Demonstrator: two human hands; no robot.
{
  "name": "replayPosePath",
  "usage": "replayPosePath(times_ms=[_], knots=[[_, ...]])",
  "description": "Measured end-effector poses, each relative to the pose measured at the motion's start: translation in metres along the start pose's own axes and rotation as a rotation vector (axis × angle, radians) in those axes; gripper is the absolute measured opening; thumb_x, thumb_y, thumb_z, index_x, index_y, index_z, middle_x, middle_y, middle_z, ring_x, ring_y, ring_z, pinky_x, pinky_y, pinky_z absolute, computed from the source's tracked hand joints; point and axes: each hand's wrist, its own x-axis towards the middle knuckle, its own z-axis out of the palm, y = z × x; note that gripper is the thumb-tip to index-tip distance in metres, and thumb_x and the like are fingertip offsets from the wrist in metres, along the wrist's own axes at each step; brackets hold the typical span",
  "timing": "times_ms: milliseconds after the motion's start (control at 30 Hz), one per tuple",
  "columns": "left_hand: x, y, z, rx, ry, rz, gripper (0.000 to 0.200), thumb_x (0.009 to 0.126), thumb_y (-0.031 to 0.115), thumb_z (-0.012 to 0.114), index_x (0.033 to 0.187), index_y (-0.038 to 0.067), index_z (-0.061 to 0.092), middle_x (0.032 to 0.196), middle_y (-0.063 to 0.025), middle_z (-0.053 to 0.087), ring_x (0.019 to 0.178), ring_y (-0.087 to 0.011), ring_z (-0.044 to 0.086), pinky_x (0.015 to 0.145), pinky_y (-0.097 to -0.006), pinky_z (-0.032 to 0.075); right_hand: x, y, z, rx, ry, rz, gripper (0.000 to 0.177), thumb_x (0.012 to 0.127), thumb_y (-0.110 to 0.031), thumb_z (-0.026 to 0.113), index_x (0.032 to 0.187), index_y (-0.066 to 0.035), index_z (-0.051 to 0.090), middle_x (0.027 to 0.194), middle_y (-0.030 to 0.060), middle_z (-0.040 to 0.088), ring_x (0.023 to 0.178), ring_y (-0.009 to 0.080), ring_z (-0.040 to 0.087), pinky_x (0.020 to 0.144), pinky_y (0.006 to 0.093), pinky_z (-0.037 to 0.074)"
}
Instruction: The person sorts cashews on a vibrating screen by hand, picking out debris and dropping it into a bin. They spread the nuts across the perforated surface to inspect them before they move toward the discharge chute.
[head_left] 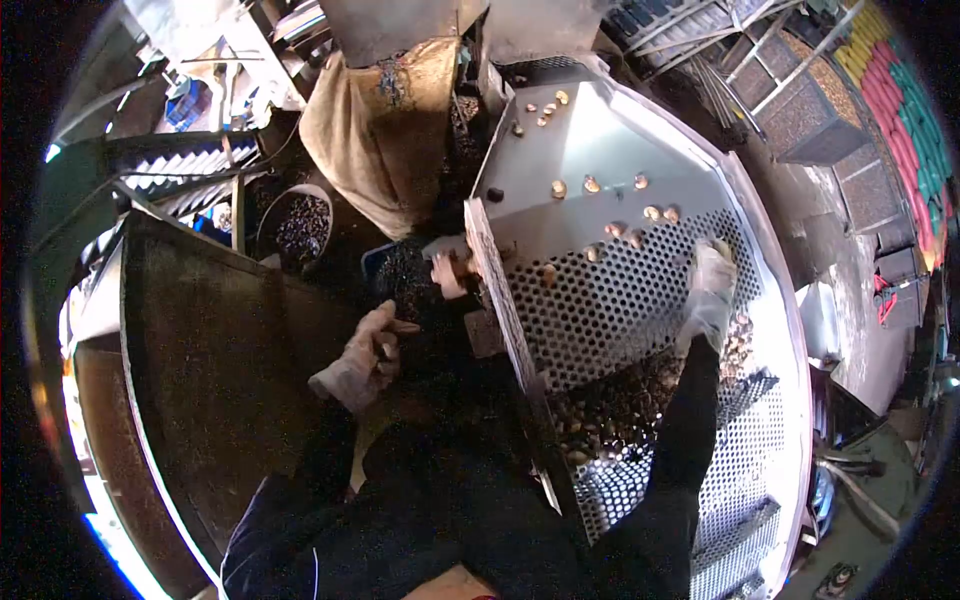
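My right hand [712,275], in a whitish glove, reaches onto the perforated metal plate [600,320] near its right side. Its fingers point away from me, stretched over the holes, and no held object shows. Several pale brown nut-like pieces [592,184] lie scattered on the smooth upper sheet [590,130] and at the start of the holes. To the left of the machine, my left hand [362,360], also gloved, hovers with fingers apart and partly bent, holding nothing visible. Past it sits a blue-rimmed container [375,262] of dark bits.
Many brown nut-like pieces [620,400] lie below the plate's lower edge. A burlap sack [375,130] hangs at the back, beside a round bucket [322,200] of dark pieces. A large brown panel [220,370] stands at left. Stacked coloured sacks [905,130] line the far right.
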Motion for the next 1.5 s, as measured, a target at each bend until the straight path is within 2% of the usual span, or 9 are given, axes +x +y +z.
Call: replayPosePath(times_ms=[267, 367, 533, 567, 800, 1167, 1367, 1433, 1500], knots=[[-0.016, -0.001, 0.063, -0.39, -0.502, -0.154, 0.074, 0.108, 0.068, 0.063, 0.133, -0.001, 0.071, 0.091, -0.0005, 0.07, 0.082, -0.0188, 0.07, 0.079, -0.0363, 0.062, -0.241, -0.101, 0.07, 0.262, -1.081, -0.167, 0.036, 0.102, -0.019, 0.079, 0.131, 0.0, 0.07, 0.111, 0.0131, 0.075, 0.096, 0.021, 0.073, 0.085, 0.0341, 0.059], [-0.017, 0.0, 0.061, -0.437, -0.494, -0.126, 0.061, 0.106, 0.062, 0.071, 0.123, 0.004, 0.071, 0.101, -0.0045, 0.073, 0.096, -0.0206, 0.074, 0.088, -0.0378, 0.066, -0.255, -0.096, 0.069, 0.052, -0.857, -0.799, 0.039, 0.101, -0.004, 0.079, 0.137, -0.001, 0.064, 0.139, 0.0158, 0.068, 0.12, 0.0244, 0.068, 0.104, 0.034, 0.058], [0.062, -0.055, -0.007, -0.872, -0.892, -0.546, 0.05, 0.11, 0.051, 0.07, 0.119, 0.002, 0.075, 0.099, 0.0001, 0.074, 0.079, -0.012, 0.07, 0.065, -0.0294, 0.06, -0.173, -0.092, 0.016, 0.564, -0.381, 0.12, 0.042, 0.112, -0.03, 0.068, 0.145, -0.004, 0.065, 0.128, 0.0168, 0.069, 0.112, 0.0187, 0.07, 0.091, 0.027, 0.062], [0.075, -0.064, -0.02, -0.899, -0.886, -0.603, 0.051, 0.112, 0.053, 0.067, 0.119, 0.003, 0.076, 0.094, 0.0017, 0.072, 0.072, -0.0109, 0.067, 0.06, -0.0278, 0.057, -0.146, -0.047, -0.008, 0.118, -0.235, -0.442, 0.05, 0.114, -0.032, 0.064, 0.153, -0.002, 0.06, 0.144, 0.0175, 0.068, 0.123, 0.0255, 0.072, 0.099, 0.0337, 0.065], [0.053, -0.051, -0.045, -0.627, -0.779, -0.269, 0.058, 0.115, 0.058, 0.057, 0.118, 0.004, 0.078, 0.078, 0.0058, 0.074, 0.062, -0.0078, 0.063, 0.053, -0.0237, 0.052, 0.129, 0.245, -0.175, -1.638, -0.161, -0.281, 0.05, 0.108, -0.004, 0.059, 0.157, 0.001, 0.055, 0.18, 0.0178, 0.036, 0.167, 0.0325, 0.034, 0.13, 0.0359, 0.043], [0.076, -0.068, -0.042, -0.532, -0.2, 0.03, 0.019, 0.108, 0.018, 0.074, 0.12, 0.003, 0.075, 0.107, -0.0048, 0.077, 0.094, -0.0151, 0.075, 0.077, -0.0254, 0.063, -0.224, 0.12, -0.033, -0.888, 0.001, -0.557, 0.022, 0.107, -0.012, 0.071, 0.126, -0.001, 0.073, 0.11, 0.011, 0.078, 0.11, 0.0252, 0.076, 0.101, 0.0367, 0.063], [0.106, -0.091, -0.055, -0.388, -0.28, 0.081, 0.015, 0.107, 0.012, 0.07, 0.119, 0.005, 0.076, 0.108, -0.0036, 0.077, 0.092, -0.0159, 0.072, 0.082, -0.0274, 0.061, -0.265, 0.146, -0.022, -0.769, -0.538, -0.214, 0.024, 0.111, -0.016, 0.064, 0.131, -0.006, 0.072, 0.127, 0.0133, 0.078, 0.109, 0.024, 0.075, 0.096, 0.0331, 0.06], [0.099, -0.094, -0.043, -0.286, -0.175, 0.127, 0.015, 0.109, 0.015, 0.068, 0.12, 0.008, 0.076, 0.107, -0.0018, 0.076, 0.092, -0.0154, 0.071, 0.084, -0.0279, 0.06, -0.269, 0.078, -0.037, 0.182, -0.505, 0.736, 0.035, 0.116, -0.034, 0.059, 0.135, -0.006, 0.069, 0.125, 0.0106, 0.079, 0.108, 0.0233, 0.075, 0.093, 0.0355, 0.062], [0.106, -0.104, -0.045, -0.327, -0.171, 0.031, 0.016, 0.11, 0.016, 0.067, 0.121, 0.009, 0.076, 0.107, -0.0007, 0.076, 0.093, -0.0151, 0.071, 0.085, -0.0278, 0.06, -0.274, 0.104, -0.035, 0.548, -0.478, 0.725, 0.047, 0.114, -0.045, 0.058, 0.135, -0.005, 0.071, 0.119, 0.0123, 0.082, 0.101, 0.0267, 0.078, 0.088, 0.0374, 0.064]])
